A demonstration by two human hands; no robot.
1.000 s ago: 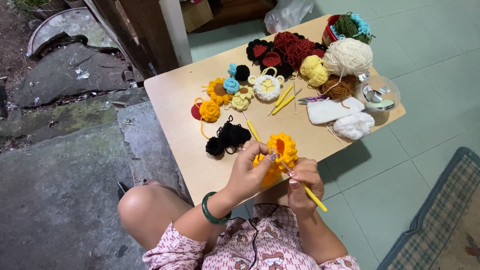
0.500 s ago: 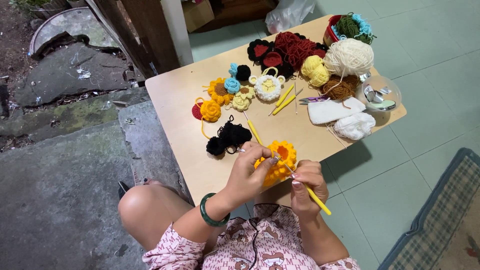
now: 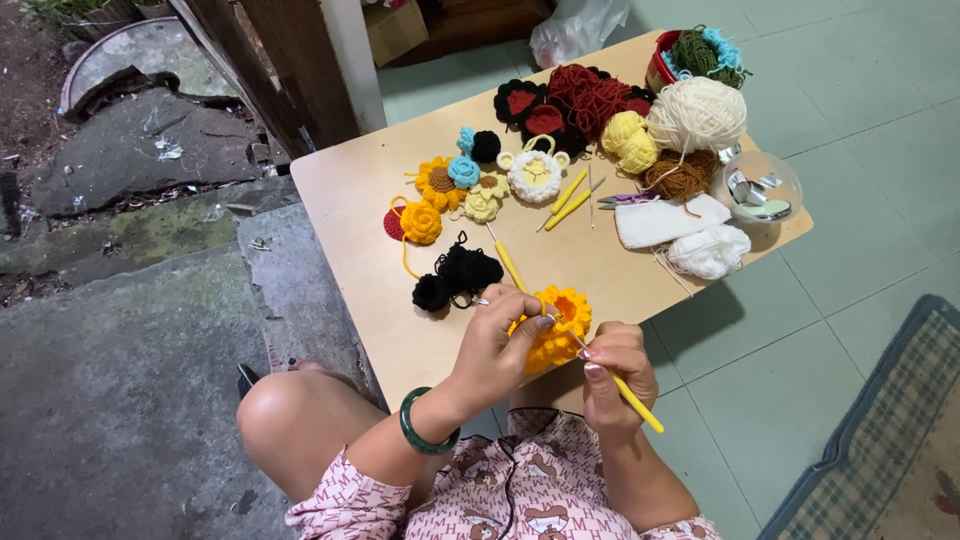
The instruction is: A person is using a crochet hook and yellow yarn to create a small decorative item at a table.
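Crochet flower [image 3: 553, 330] held between both hands, yarn balls [image 3: 690, 115] on table [image 3: 350, 200] beyond.

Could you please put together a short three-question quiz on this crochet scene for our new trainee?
1. True or false: the left hand holds the orange crocheted flower.
2. Which hand holds the yellow-handled crochet hook?
3. What lies nearest the clear round bowl: A) the cream yarn ball, B) the black yarn, C) the green bangle?

Key
1. True.
2. The right hand.
3. A.
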